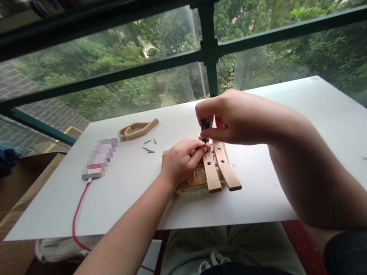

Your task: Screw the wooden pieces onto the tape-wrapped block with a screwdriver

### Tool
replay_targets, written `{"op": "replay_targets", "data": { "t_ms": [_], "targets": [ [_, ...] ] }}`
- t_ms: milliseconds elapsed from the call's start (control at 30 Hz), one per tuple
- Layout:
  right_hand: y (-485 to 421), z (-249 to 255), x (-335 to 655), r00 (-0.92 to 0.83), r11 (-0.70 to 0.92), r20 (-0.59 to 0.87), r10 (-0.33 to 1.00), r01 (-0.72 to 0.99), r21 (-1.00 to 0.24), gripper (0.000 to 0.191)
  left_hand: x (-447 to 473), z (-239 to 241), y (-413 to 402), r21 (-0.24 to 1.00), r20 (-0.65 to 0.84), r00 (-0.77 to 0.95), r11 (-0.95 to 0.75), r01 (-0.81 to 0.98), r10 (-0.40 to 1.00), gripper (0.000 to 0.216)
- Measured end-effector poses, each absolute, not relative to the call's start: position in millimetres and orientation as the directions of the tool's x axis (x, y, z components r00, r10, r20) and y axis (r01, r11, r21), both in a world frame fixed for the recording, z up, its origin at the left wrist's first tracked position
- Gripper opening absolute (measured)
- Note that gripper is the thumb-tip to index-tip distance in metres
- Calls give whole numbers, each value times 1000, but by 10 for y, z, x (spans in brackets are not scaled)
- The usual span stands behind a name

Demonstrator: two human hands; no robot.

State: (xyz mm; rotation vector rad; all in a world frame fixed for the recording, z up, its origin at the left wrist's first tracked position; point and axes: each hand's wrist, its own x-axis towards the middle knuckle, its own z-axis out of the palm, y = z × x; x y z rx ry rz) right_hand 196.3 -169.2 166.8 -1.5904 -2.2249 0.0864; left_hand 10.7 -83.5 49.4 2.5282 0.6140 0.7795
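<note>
While the right hand grips a black-handled screwdriver nearly upright, the left hand has its fingers pinched narrowly about the tool's lower end (whether a screw sits between them, I can't tell from here). The tip meets the left of two pale wooden pieces, which lie side by side on a shiny brown block on the white table. Farther left lie small dark screws, a curved wooden piece and a blurred device with a red cable.
</note>
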Motion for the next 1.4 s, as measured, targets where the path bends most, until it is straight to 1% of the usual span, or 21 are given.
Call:
{"op": "replay_targets", "data": {
  "t_ms": [267, 433, 533, 633, 767, 867, 1000, 1167, 1400],
  "targets": [
    [-1667, 1656, 1958, -260, 348, 282, 923, 879, -326, 16, 109, 493, -842, 493, 428, 735, -817, 298, 526, 21],
    [-1657, 1642, 1960, -257, 347, 290, 922, 880, -325, 16, 105, 483, -857, 550, 406, 712, -775, 311, 573, 17],
    [-1657, 1645, 1963, -259, 349, 293, 920, 882, -316, 17, 105, 477, -854, 574, 406, 708, -764, 295, 578, 18],
    [-1673, 1665, 1977, -281, 368, 288, 915, 874, -318, 20, 104, 481, -845, 573, 407, 716, -769, 283, 567, 18],
    [-1713, 1698, 2018, -345, 433, 282, 895, 826, -362, 30, 104, 490, -840, 548, 431, 712, -788, 282, 554, 18],
    [-1734, 1713, 2044, -387, 464, 263, 884, 798, -385, 31, 103, 492, -838, 558, 429, 718, -786, 265, 547, 19],
    [-1736, 1719, 2040, -377, 453, 264, 888, 817, -356, 27, 99, 486, -829, 575, 408, 730, -775, 261, 549, 20],
    [-1717, 1702, 2013, -330, 411, 280, 901, 857, -311, 18, 97, 468, -810, 561, 399, 745, -785, 263, 534, 21],
    [-1664, 1660, 2020, -259, 349, 300, 918, 888, -299, 21, 101, 453, -798, 541, 401, 745, -794, 278, 534, 20]
  ]
}}
